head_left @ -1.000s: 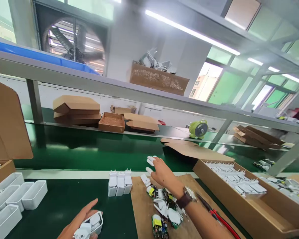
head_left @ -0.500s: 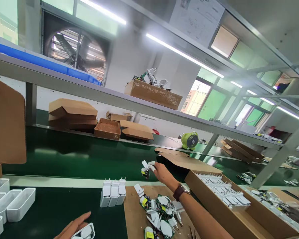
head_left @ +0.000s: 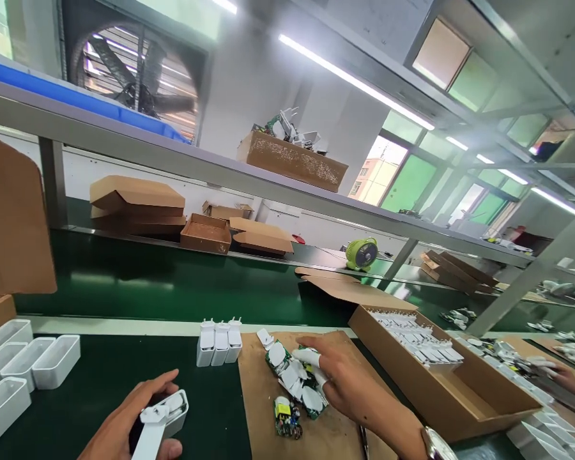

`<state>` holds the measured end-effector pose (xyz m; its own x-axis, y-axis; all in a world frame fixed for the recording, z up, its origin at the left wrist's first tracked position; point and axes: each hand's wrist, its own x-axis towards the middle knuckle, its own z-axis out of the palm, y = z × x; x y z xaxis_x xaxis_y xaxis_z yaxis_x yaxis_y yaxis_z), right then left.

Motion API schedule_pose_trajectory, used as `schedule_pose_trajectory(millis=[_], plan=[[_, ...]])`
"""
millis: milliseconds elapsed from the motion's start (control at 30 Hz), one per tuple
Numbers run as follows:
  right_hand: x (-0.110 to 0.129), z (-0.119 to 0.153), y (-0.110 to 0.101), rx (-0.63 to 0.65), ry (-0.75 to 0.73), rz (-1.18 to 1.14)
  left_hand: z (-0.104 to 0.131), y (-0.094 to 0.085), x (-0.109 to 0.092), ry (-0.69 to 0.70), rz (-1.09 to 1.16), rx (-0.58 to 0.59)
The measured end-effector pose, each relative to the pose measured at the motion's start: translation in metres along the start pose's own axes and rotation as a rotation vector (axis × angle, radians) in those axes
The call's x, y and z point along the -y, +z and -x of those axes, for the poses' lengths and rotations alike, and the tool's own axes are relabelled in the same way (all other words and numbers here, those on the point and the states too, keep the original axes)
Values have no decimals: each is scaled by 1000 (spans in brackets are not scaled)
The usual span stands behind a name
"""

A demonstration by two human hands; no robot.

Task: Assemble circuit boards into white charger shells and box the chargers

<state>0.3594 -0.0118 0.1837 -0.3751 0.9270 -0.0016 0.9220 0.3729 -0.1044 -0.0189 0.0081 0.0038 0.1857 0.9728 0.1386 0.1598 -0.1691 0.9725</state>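
Note:
My left hand is closed around a white plastic charger housing at the lower middle. White parts sit inside its mouth, and a white plug piece sticks out toward me. My right hand, with white finger covers, reaches over a heap of circuit boards with white plug pieces. Its fingers are stretched and apart, touching the heap; the fingertips are partly hidden among the boards. A single circuit board with a yellow-wrapped part lies in front of the heap on a brown board.
Several assembled white chargers stand upright left of the heap. White open housings are grouped at left. On the right, an open cardboard box holds rows of chargers. A co-worker's hand is at far right. A shelf crosses above.
My right hand has come down from above the green belt, where it held a circuit board with a white piece, to the heap. My left hand has raised and turned the housing.

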Motion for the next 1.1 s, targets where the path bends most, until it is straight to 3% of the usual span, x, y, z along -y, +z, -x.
schedule_pose_trajectory(millis=[67, 133, 300, 400, 833, 967, 1100], plan=[[20, -10, 10, -116, -63, -100, 1, -1, -8, 8, 46, -27], [44, -25, 32, -170, -184, -220, -1, -3, -11, -26, 101, 28], [99, -70, 109, -130, -494, -393, -8, -14, -10, -73, 244, 127], [113, -88, 131, -146, -563, -485, -8, -16, -12, -53, 304, 121], [132, -74, 142, -309, -362, -572, -14, -26, -24, -73, 296, 69], [134, -71, 137, -263, -392, -560, -12, -26, -29, -18, 272, 14], [132, -71, 144, -260, -430, -456, -13, -24, -36, -58, 304, -2]])
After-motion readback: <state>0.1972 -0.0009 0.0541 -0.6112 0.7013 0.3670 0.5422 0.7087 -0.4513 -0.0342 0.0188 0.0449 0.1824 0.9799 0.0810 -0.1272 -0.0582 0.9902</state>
